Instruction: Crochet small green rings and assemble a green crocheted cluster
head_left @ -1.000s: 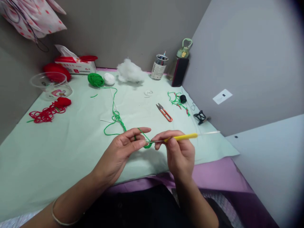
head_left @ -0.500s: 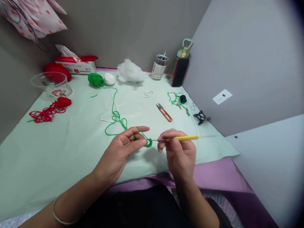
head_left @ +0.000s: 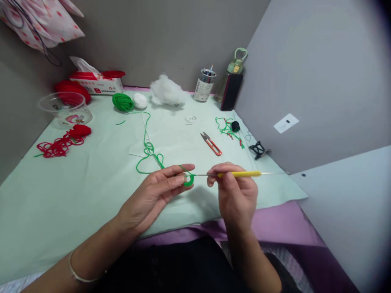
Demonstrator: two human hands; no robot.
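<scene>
Between thumb and fingers, my left hand [head_left: 161,183] pinches a small ring of green crochet [head_left: 190,182]. A strand of green yarn [head_left: 141,165] runs from this hand back over the table in loose loops to a green yarn ball [head_left: 122,102]. My right hand [head_left: 236,191] is closed round the yellow handle of a crochet hook [head_left: 241,174], held level like a pen. The hook's thin metal shaft points left, and its tip meets the upper right edge of the green piece. Exactly how the yarn sits on the tip is too small to tell.
Orange thread snips [head_left: 211,144] lie beyond my hands, with yarn scraps [head_left: 227,128] and a black thread spool [head_left: 235,126] to their right. Red yarn [head_left: 62,142] and a clear tub [head_left: 65,110] are at left. White stuffing [head_left: 167,91], a pen jar [head_left: 205,85] and a phone [head_left: 231,92] stand behind.
My right hand with the crochet hook has shifted slightly right and up. The left fingers have closed in more, and the green ring has turned and shows more fully.
</scene>
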